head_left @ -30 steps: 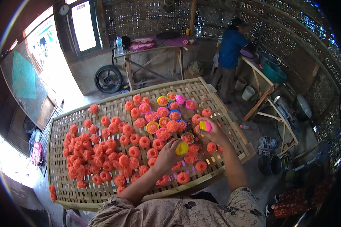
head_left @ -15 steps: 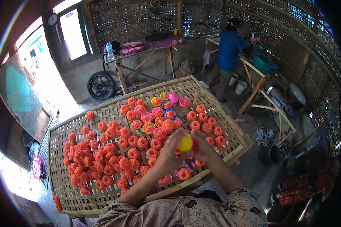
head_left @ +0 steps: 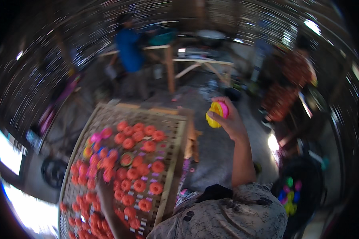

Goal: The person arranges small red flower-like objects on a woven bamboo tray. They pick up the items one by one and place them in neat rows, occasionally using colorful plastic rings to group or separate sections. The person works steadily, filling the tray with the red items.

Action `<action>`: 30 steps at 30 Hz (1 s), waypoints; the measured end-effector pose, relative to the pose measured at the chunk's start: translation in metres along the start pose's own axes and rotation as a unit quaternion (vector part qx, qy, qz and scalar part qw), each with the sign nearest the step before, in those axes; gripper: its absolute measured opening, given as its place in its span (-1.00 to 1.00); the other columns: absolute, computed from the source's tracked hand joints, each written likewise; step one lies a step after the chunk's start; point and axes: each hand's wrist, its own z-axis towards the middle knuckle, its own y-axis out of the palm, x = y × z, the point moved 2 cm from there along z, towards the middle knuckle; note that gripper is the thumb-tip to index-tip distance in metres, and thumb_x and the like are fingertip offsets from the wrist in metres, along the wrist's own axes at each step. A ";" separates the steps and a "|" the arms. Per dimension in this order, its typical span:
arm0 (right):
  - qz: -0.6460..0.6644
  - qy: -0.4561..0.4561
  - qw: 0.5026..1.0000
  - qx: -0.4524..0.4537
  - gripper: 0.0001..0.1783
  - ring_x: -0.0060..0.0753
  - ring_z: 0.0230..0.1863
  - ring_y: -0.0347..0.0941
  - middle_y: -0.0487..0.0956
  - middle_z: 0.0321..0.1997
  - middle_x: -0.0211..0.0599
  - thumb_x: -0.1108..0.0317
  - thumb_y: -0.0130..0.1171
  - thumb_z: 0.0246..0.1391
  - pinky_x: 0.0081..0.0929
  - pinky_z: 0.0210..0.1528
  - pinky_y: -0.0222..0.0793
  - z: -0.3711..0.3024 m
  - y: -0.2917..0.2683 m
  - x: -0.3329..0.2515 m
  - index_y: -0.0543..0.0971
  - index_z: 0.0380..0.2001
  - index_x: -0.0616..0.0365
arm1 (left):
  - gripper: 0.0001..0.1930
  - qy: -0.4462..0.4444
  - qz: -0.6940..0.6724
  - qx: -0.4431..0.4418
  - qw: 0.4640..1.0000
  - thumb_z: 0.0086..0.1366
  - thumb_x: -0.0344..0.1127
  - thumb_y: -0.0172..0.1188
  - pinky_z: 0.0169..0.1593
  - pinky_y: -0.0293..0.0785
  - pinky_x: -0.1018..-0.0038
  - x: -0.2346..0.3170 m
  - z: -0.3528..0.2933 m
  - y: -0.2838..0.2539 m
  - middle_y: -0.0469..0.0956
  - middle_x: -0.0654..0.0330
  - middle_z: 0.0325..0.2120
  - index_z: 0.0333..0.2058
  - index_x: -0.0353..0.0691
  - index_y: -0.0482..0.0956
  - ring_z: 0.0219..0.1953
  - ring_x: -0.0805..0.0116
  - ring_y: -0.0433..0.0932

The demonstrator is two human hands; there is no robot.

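Note:
My right hand [head_left: 234, 124] is raised off the tray's right side, closed round a few small nested plastic cups. A yellow cup [head_left: 214, 116] is outermost, with a pink cup [head_left: 224, 109] against it. My left hand [head_left: 103, 186] is low over the woven bamboo tray [head_left: 172, 159], beside the coloured cups filled with orange strands. Motion smears its fingers. Around it lie many orange ring-shaped noodle-like pieces [head_left: 139, 185]. A filled cup with a green rim [head_left: 126, 159] stands among them.
At the right, a black tub [head_left: 307, 181] holds several coloured cups. A person in blue [head_left: 128, 49] stands at a far bench with a green basin [head_left: 162, 38]. Another person in patterned red clothes [head_left: 285, 89] is at the right. A spoked wheel [head_left: 54, 172] is at the left.
My view has swung right. My hands, together round a yellow cup before, are now apart: the right has carried the cups away from the tray, the left has moved over the filled cups.

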 end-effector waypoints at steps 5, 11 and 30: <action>-0.443 -0.100 0.789 0.413 -0.43 -0.03 0.00 0.36 0.43 -0.11 -0.07 0.37 0.41 -0.18 -0.23 0.08 0.26 -0.093 -0.128 -0.044 0.42 -0.05 0.14 | -0.35 0.052 0.104 -0.028 0.993 0.22 -0.29 0.19 0.31 0.12 0.11 -0.034 0.037 0.006 0.24 -0.18 0.21 0.25 -0.29 0.19 0.28 -0.15 0.18; -0.623 0.171 0.403 0.648 -0.20 0.04 0.23 0.25 0.30 0.24 -0.10 0.14 0.45 -0.24 0.03 0.16 0.22 -0.224 -0.192 -0.054 0.37 0.15 -0.16 | -0.30 0.071 0.074 -0.087 0.991 0.16 -0.29 0.25 0.30 0.13 0.08 -0.038 0.069 0.035 0.26 -0.20 0.20 0.25 -0.30 0.20 0.27 -0.16 0.20; -0.134 -0.173 0.912 -0.348 -0.69 -0.18 0.05 0.42 0.48 -0.03 -0.17 0.33 0.29 0.02 -0.32 0.10 0.33 -0.018 0.177 0.063 0.55 -0.14 0.16 | -0.55 -0.061 0.003 0.156 0.986 -0.01 -0.39 0.34 -0.11 0.43 0.17 -0.052 -0.012 -0.043 0.49 -0.01 -0.25 -0.17 -0.25 0.32 -0.14 -0.05 0.50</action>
